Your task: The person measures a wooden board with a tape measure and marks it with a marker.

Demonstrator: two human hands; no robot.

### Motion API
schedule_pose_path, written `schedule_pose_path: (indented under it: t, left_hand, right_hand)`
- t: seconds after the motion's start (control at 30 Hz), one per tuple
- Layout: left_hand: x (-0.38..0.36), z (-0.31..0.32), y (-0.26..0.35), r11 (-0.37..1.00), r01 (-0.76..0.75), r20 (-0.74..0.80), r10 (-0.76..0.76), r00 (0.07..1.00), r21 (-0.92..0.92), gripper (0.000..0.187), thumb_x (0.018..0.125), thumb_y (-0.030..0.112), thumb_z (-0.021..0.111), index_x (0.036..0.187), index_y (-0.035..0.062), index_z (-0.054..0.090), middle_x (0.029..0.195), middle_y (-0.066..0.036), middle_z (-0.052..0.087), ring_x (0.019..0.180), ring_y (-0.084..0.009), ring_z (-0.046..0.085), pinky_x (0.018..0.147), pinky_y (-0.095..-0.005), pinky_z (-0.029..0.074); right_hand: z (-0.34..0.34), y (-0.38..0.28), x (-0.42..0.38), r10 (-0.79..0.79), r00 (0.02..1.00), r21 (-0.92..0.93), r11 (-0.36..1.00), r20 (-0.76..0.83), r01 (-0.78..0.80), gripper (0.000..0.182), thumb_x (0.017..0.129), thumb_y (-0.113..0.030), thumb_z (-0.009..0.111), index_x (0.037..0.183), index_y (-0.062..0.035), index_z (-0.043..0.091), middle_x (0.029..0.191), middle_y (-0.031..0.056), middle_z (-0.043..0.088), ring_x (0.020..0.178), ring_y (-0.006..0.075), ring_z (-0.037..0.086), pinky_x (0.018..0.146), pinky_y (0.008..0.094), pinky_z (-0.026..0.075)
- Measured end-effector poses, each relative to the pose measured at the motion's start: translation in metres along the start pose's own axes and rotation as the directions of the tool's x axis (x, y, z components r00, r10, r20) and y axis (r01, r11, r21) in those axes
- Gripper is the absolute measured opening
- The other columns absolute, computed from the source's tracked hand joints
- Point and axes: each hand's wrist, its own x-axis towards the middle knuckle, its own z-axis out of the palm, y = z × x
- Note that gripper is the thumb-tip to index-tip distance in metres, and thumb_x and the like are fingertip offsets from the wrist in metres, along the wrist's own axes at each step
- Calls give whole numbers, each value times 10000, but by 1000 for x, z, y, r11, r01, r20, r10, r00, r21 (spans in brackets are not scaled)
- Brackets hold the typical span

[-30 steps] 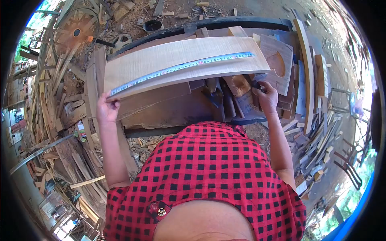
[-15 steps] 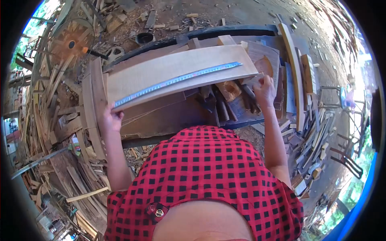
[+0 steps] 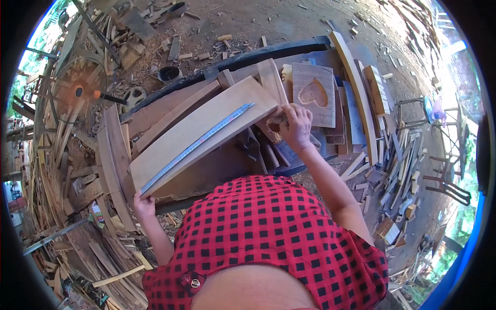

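Observation:
A pale wooden board [image 3: 206,128] lies slantwise over the workbench, its right end farther from me than its left. Along its top face stretches a blue-and-white measuring tape [image 3: 199,144]. My left hand [image 3: 145,205] is closed on the board's near left corner, by the tape's end. At the right corner, my right hand [image 3: 296,125] has its fingers curled onto the board's edge, beyond the other end of the tape. Right of that hand lies a grey wooden plank [image 3: 325,111] with a heart-shaped hollow cut in it.
Dark turned wooden pieces [image 3: 253,150] lie on the bench under the board. A long timber [image 3: 356,98] runs along the bench's right end, and another plank [image 3: 114,155] along its left. A fan [image 3: 80,92] stands back left. Wood offcuts [image 3: 398,170] cover the ground.
The board has swung: its left end came nearer to me and its right end moved left. My right hand went left onto its corner. The heart-cut plank is now uncovered.

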Motion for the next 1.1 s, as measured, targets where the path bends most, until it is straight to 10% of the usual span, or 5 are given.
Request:
schedule_pose_path:
  t: [0.17,0.37,0.5,0.73,1.1]
  left_hand:
    - [4,-36,19,1000,-5,-84,8,996,27,140,806,190,622,891,87,576,847,-79,664,687,-211,603,501,-302,390]
    - [5,-50,21,999,-20,-56,22,998,43,140,800,181,628,883,82,574,836,-83,663,672,-215,607,492,-300,399]
    - [10,-60,14,1000,-28,-27,28,999,9,135,799,176,630,878,79,579,811,-87,658,669,-215,614,492,-301,404]
    - [19,-69,-3,996,-85,-43,84,996,-32,130,806,177,626,872,74,582,798,-73,653,672,-192,611,508,-302,409]
    - [12,-56,-3,994,-97,-65,94,993,-53,113,802,185,635,838,82,607,797,-61,662,686,-181,613,538,-290,437]
  right_hand:
    - [-2,-15,-9,85,988,74,993,129,-95,447,677,-294,713,1058,-110,570,1032,105,539,1004,280,520,889,427,355]
    - [21,-17,44,395,882,78,901,257,-426,938,607,-538,742,1339,-100,355,1206,214,450,1107,419,495,909,477,423]
    - [49,3,77,625,609,-16,704,488,-710,978,637,-581,721,1412,-167,294,1208,270,478,1131,421,509,958,457,417]
    - [96,64,74,572,776,669,471,266,-576,871,552,2,786,1340,-103,428,1107,180,577,944,269,601,778,332,519]
    - [-15,96,74,423,705,594,381,570,-708,651,678,17,713,1282,16,469,902,133,641,775,182,636,707,268,509]
